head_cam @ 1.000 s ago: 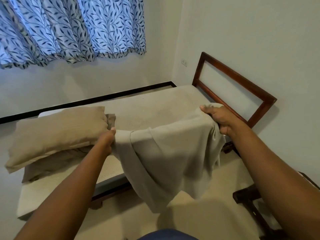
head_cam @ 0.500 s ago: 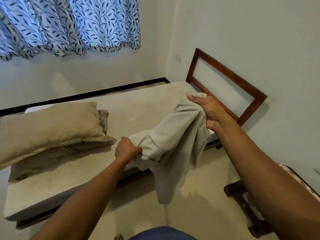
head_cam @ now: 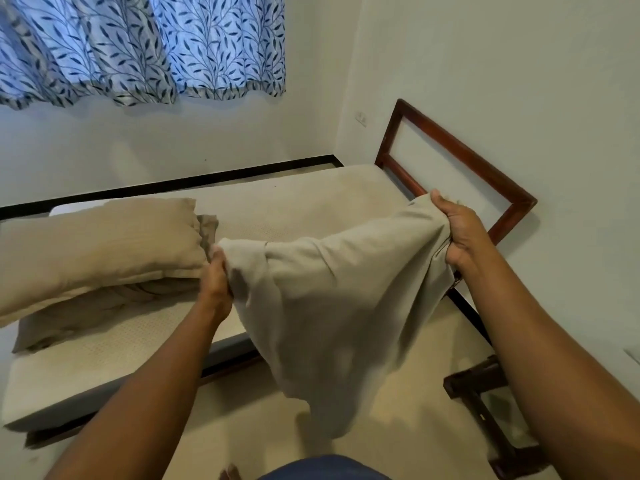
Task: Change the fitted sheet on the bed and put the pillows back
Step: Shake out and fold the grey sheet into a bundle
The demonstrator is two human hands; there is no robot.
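Note:
A beige fitted sheet [head_cam: 332, 306] hangs in the air between my two hands, over the near edge of the bed. My left hand [head_cam: 218, 271] grips one bunched end of it beside the pillows. My right hand [head_cam: 457, 233] grips the other end, higher up, near the wooden headboard [head_cam: 460, 150]. The loose cloth droops toward the floor. The bare mattress [head_cam: 311, 206] lies beneath. Two tan pillows are stacked on its left part, the upper pillow [head_cam: 97, 244] on the flatter lower pillow [head_cam: 104, 306].
The bed stands against the back wall under blue leaf-patterned curtains [head_cam: 138, 46]. A dark wooden piece of furniture [head_cam: 491, 410] stands on the pale floor [head_cam: 242, 420] at the lower right, close to my right arm. A wall runs along the right side.
My left hand rose from the mattress edge and moved left toward the pillows, spreading the sheet wider between my hands. My right hand kept its grip near the headboard.

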